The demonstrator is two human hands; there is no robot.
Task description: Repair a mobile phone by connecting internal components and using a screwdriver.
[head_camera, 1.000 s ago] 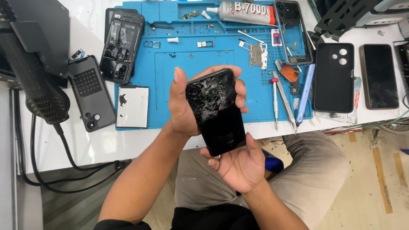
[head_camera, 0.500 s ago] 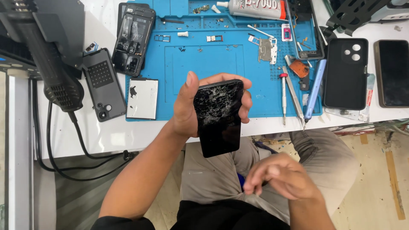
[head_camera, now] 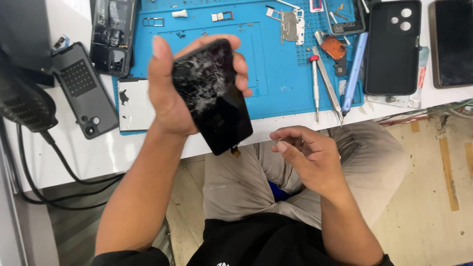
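- Since the earlier frame the right hand (head_camera: 308,157) has risen from the lap toward the worktop (head_camera: 98,157) edge, and the view has closed in on the hands
- Left hand (head_camera: 170,88) holds the cracked screen (head_camera: 212,93) upright over the blue mat (head_camera: 266,74), thumb along one long edge and fingers (head_camera: 240,74) wrapped round the other; its grip is closed firmly on the panel
- Right hand hangs free below and right of the screen, fingers loosely curled, holding nothing that I can see
- A short flex tail (head_camera: 235,151) pokes out of the screen's lower end
- Screwdriver (head_camera: 315,83), tweezers (head_camera: 329,88) and blue pry tool (head_camera: 354,74) lie together on the mat's right side, nearest the free hand
- Black case (head_camera: 394,54) and second phone (head_camera: 453,42) lie further right; grey back cover (head_camera: 81,88) and open phone body (head_camera: 111,34) lie left
- To handle the panel well: I judge it best to keep pressure on the edges, off the shattered upper glass, and to keep the flex tail clear of fingers so it does not kink
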